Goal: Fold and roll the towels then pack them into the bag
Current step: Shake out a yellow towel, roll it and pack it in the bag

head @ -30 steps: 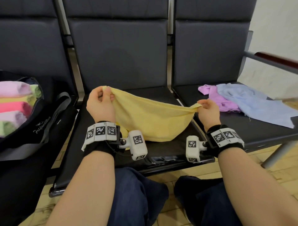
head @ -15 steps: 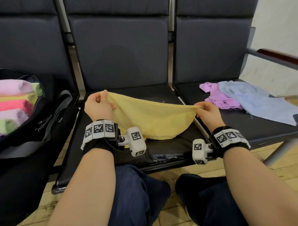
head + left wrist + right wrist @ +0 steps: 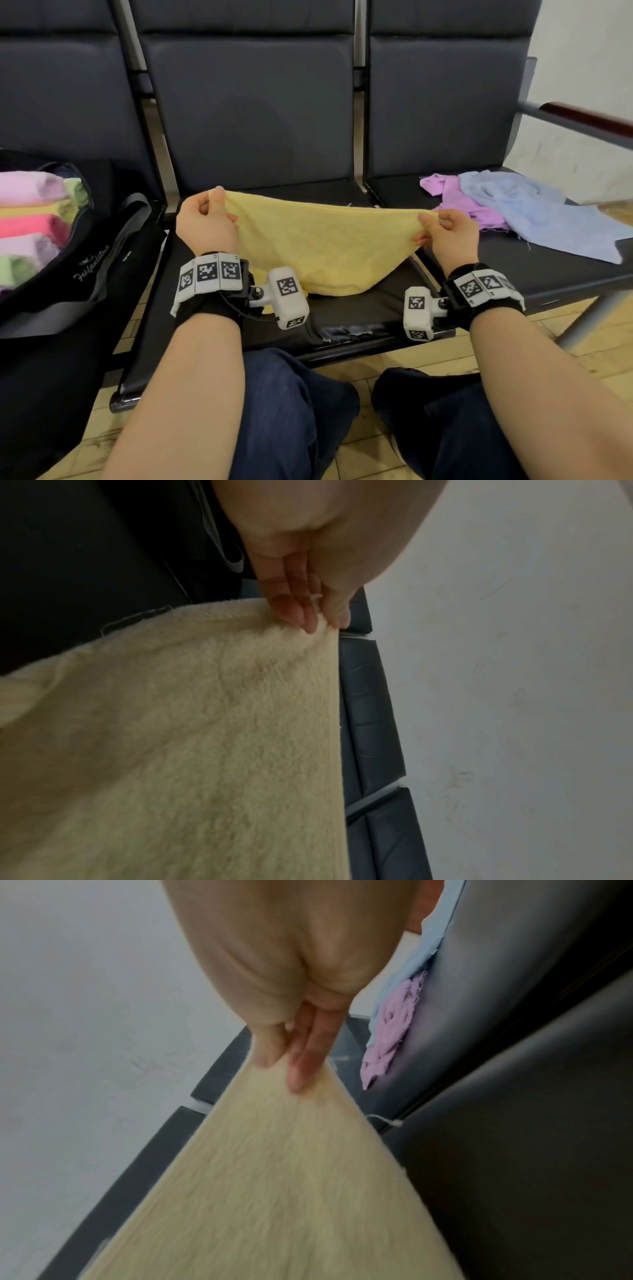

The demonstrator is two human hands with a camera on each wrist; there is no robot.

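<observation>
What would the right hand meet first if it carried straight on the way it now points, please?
Probably the purple towel on the next seat: the right hand, pinching the yellow towel, points forward-left. Depth is unclear.

Towel [image 3: 318,246] betw. hands: pale yellow. Seats [image 3: 253,102]: dark grey-blue. Bag [image 3: 102,260]: black w/ white script logo, grey strap. Rolled towels [image 3: 30,222] in it: pink, yellow, hot pink, lilac, green. Loose towels on right seat: purple [image 3: 462,202], light blue [image 3: 534,209]. Wristbands [image 3: 209,274]: white w/ black square-code patterns. Trousers [image 3: 274,411]: navy.

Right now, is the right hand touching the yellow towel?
Touching. In the right wrist view the right hand pinches a corner of the yellow towel between thumb and fingers; the head view agrees.
</observation>
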